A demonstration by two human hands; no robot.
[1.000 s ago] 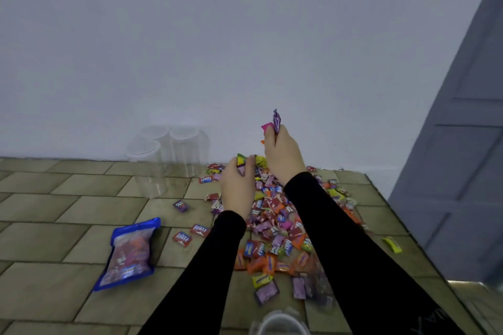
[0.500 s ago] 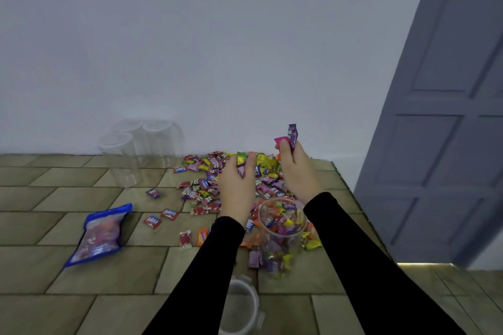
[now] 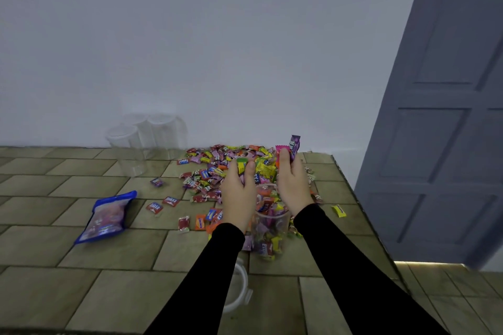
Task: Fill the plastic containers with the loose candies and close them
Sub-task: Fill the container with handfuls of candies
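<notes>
A clear plastic container (image 3: 269, 228) stands between my forearms, mostly full of wrapped candies. Behind it lies a heap of loose candies (image 3: 217, 163). My left hand (image 3: 239, 193) hovers at the container's left rim, closed on a few candies with a green-yellow one showing at the fingertips. My right hand (image 3: 294, 185) is at the right rim, gripping pink and purple candies that stick up above the fingers. A clear lid (image 3: 239, 291) lies near me, partly hidden by my left sleeve. Three empty clear containers (image 3: 144, 139) stand by the wall.
A blue bag of candies (image 3: 107, 216) lies flat at the left. Stray candies (image 3: 170, 201) dot the tiled surface (image 3: 81, 280) between bag and heap. The surface's right edge (image 3: 362, 215) drops off beside a grey door (image 3: 446, 117).
The view has tilted down, bringing the filled container and the lid into sight. Both hands have lowered from over the heap toward the container's rim, still holding candies.
</notes>
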